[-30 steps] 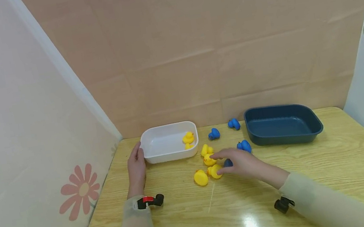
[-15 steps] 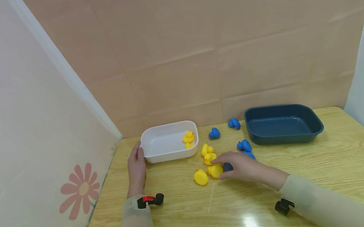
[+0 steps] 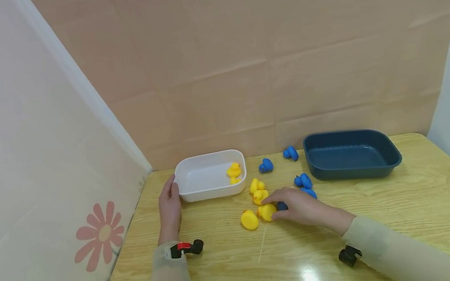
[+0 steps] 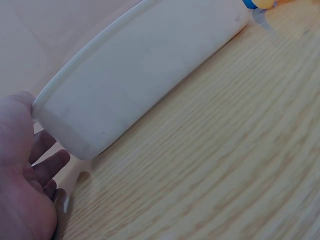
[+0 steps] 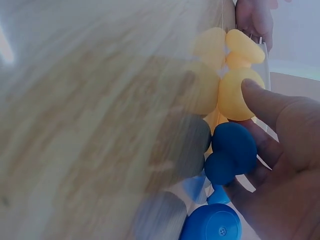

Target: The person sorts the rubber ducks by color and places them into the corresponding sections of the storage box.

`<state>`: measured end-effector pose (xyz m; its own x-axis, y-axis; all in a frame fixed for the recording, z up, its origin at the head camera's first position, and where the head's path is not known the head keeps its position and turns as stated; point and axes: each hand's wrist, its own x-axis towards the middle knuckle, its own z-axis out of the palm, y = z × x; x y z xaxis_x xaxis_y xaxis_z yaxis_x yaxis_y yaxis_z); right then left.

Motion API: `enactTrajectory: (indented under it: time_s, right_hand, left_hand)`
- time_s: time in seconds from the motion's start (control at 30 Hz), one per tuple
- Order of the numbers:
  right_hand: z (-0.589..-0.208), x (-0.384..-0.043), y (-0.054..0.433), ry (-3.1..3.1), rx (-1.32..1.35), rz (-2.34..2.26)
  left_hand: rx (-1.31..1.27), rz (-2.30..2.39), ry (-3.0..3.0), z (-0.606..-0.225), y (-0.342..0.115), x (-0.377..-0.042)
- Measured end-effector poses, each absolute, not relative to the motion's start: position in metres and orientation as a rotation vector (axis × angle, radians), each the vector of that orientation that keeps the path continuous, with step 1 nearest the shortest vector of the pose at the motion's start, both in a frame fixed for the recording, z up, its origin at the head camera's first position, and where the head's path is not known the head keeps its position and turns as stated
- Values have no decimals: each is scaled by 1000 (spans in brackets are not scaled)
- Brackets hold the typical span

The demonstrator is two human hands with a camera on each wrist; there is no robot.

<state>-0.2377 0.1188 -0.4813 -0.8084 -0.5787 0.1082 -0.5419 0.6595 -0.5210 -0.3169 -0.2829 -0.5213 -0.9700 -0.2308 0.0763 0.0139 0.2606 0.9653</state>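
My right hand [image 3: 299,205] reaches into a loose group of rubber ducks, with thumb and forefinger pinching a yellow rubber duck [image 3: 267,212]. In the right wrist view the thumb lies on that duck's side, while a blue rubber duck [image 5: 235,147] sits under the palm beside it. Another yellow duck [image 3: 249,220] lies to its left, and two more yellow ducks [image 3: 257,185] are just behind. At the left, my left hand [image 3: 170,208] rests against the end of a white tub [image 3: 211,194], thumb at the rim and fingers fairly straight. Two yellow ducks [image 3: 233,170] are inside that tub.
A dark blue tub [image 3: 355,171] stands at the back right. Between the tubs, several blue ducks [image 3: 266,165] lie on the wooden table [image 3: 237,276]. Printed cloth [image 3: 87,133] hangs at both sides, and a brown sheet [image 3: 264,55] covers the back.
My right thumb and forefinger have closed in on the yellow duck, and the hand has lowered slightly, uncovering a blue duck behind it. My left hand stays at the white tub.
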Motion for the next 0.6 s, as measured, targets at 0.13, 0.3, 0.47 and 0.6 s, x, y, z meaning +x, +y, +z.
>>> enactTrajectory:
  time_s: [0.13,0.3,0.47,0.6]
  right_hand:
    - [-483,-239,120,2812,-947,-836]
    - [-484,-238,120,2823,-944,-836]
    - [-484,-238,120,2826,-939,-844]
    - [-483,-237,120,2830,-938,-863]
  left_hand:
    - [208,-1778,-2332,-522,-283,-316]
    - [201,-1770,-2331,-522,-283,-315]
    - [193,-1765,-2323,-522,-283,-315]
    - [195,-1774,-2319,-520,-282,-315]
